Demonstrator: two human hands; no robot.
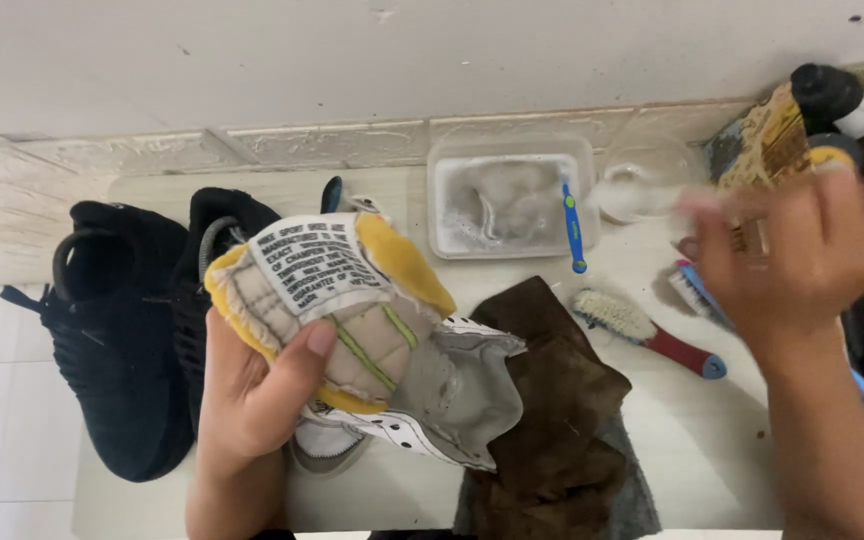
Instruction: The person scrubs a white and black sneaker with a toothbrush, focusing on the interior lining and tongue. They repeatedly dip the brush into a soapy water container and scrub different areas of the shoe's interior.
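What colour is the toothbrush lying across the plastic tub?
Blue toothbrush, with a green patch on its handle; head view.

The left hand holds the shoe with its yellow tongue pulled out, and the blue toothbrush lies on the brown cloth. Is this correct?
Not quite. The head view shows the blue toothbrush resting on the white plastic tub, not on the brown cloth. The rest holds: the left hand grips the shoe with its yellow tongue pulled out.

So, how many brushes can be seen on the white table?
3, maybe more hidden. A blue-handled toothbrush rests in the clear plastic tub; a pale-bristled brush with red handle lies beside the brown cloth; another blue-handled brush is under the right hand.
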